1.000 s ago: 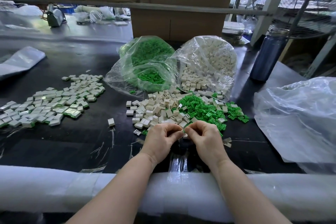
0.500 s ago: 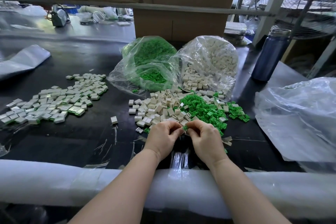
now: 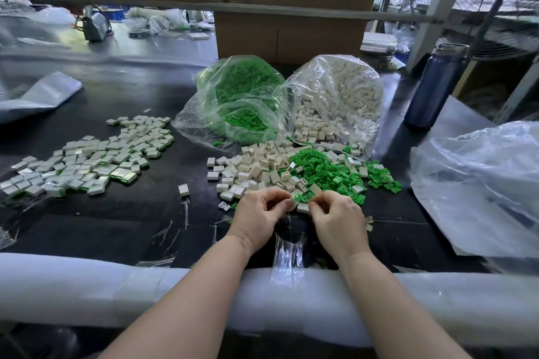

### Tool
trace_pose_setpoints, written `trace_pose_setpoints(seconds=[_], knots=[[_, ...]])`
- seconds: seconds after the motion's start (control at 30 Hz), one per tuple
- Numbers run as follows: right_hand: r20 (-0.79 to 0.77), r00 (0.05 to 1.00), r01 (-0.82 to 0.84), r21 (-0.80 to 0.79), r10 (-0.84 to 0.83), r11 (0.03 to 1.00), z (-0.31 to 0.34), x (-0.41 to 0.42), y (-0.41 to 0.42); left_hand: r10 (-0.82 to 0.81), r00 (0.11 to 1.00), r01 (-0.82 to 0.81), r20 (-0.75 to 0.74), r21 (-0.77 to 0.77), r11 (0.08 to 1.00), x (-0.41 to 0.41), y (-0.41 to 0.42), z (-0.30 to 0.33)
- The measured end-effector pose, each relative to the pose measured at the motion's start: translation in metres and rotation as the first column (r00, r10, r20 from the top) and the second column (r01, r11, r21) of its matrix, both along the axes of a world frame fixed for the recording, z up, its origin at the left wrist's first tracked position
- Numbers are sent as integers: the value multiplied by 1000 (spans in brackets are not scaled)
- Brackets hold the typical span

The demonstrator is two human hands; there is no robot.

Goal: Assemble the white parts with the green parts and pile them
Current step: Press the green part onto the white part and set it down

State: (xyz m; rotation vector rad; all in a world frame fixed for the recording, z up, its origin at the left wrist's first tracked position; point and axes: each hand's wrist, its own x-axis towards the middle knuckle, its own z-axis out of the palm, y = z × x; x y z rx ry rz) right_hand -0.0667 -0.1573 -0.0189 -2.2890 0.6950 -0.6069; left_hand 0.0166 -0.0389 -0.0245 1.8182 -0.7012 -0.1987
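White part (image 3: 292,202) pinched at the fingertips of left hand (image 3: 260,217), green part (image 3: 302,198) just beside it at the fingertips of right hand (image 3: 338,217); grip of the right fingers on the green part not fully clear. Both hands curled, knuckles up, close together near the front edge of the worktop (image 3: 116,230), at the near rim of the loose pile of white parts (image 3: 256,167) and the loose pile of green parts (image 3: 326,172).

Compared with a second ago: hands a little more apart, with the green part now visible in the gap between the fingertips; piles and bags unchanged.

Behind the loose piles, toward the back of the worktop, two clear bags lying open: bag of green parts (image 3: 239,105) on the left, bag of white parts (image 3: 335,102) on the right, touching each other. Toward the left edge, well apart from the hands, the heap of assembled pieces (image 3: 87,163); one single white piece (image 3: 183,190) between this heap and the hands. At the right edge a large crumpled plastic sheet (image 3: 478,183), and behind it a blue bottle (image 3: 434,84) upright. Along the front edge a white foam strip (image 3: 87,291), both forearms resting across it. At the back a cardboard box (image 3: 288,35).
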Motion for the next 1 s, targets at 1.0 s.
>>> trace_pose_setpoints(seconds=[1.0], knots=[[62,971,-241,228,233,943,0,2,-4,-70,972,29,223,184,983,-7,-1,3]])
